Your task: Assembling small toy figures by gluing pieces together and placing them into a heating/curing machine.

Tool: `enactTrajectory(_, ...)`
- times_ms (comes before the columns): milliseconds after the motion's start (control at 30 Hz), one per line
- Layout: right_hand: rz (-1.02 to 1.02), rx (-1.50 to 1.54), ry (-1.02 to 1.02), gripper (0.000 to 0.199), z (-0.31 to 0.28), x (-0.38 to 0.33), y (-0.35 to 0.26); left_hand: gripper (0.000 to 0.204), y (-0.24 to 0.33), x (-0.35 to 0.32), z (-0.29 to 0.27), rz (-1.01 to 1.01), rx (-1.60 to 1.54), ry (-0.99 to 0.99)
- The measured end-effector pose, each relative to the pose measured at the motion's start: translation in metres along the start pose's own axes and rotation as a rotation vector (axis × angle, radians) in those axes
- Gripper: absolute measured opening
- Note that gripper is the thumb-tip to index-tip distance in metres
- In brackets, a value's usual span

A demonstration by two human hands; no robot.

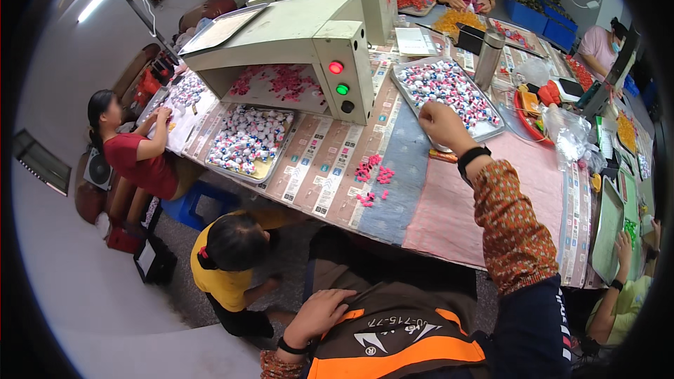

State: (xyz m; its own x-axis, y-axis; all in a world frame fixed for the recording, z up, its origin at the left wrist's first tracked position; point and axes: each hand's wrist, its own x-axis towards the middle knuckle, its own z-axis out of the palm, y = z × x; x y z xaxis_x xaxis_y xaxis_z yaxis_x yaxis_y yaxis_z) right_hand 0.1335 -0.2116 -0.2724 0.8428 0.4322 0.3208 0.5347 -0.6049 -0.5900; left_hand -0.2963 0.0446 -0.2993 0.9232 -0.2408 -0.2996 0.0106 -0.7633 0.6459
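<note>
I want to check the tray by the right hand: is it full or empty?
Full. The metal tray is covered nearly edge to edge with small white, pink and blue pieces. The right hand rests at its near edge.

The right hand reached far forward, arm extended, fingers curled downward, a black band on its wrist. The left hand rested near, low and left, fingers loosely spread.

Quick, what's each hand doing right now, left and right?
Left hand: fingers curled, resting on the brown-and-orange bag, holding nothing.
Right hand: at the tray of small pieces; grip cannot be told.
</note>
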Motion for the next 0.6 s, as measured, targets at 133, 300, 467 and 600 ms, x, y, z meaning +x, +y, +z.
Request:
enactTrajectory(133, -0.016, 0.162, 0.063, 0.016, 0.035, 0.06, 0.002, 0.037, 0.001, -0.025, -0.012, -0.109, 0.064, 0.056)
enactTrajectory(300, 0.027, 0.393, 0.08, 0.028, 0.102, 0.14, 0.028, 0.036, -0.002, -0.043, -0.014, -0.199, -0.041, 0.127)
enactTrajectory(467, 0.295, 0.601, -0.144, 0.043, 0.12, 0.186, 0.041, 0.035, -0.017, -0.06, -0.009, -0.269, -0.132, 0.185)
enactTrajectory(600, 0.208, 0.788, -0.276, 0.031, 0.116, 0.22, 0.11, 0.034, -0.032, -0.064, -0.004, -0.295, -0.174, 0.218)
